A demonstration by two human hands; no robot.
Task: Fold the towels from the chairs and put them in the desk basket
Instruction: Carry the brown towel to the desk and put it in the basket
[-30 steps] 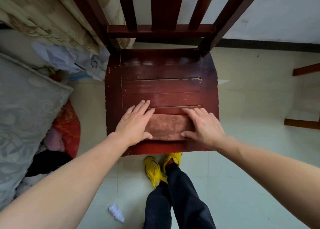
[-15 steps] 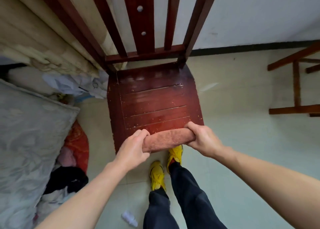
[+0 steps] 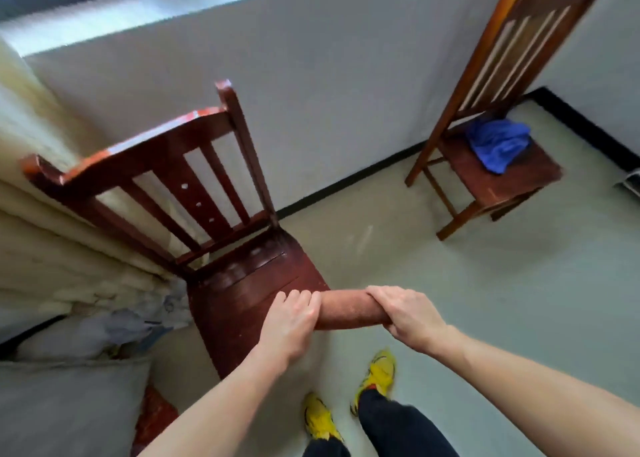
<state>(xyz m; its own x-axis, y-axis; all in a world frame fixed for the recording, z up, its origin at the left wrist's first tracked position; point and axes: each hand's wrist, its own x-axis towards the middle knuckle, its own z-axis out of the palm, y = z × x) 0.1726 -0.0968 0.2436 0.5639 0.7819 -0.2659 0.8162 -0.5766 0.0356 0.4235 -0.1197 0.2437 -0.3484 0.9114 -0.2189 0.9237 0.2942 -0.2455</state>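
Note:
A folded brown towel is held level in the air, just past the front right corner of the dark red chair. My left hand grips its left end and my right hand grips its right end, fingers curled over the top. A crumpled blue towel lies on the seat of a second wooden chair at the far right, against the wall. No basket or desk is in view.
A pale wall runs behind both chairs, with a black skirting strip. Bedding and a heap of cloth and paper crowd the left side. My legs and yellow shoes stand on the pale floor below the towel.
Both hands went from lying flat on the towel on the seat to gripping its ends and lifting it off the chair. The view has swung up and right, bringing in the second chair.

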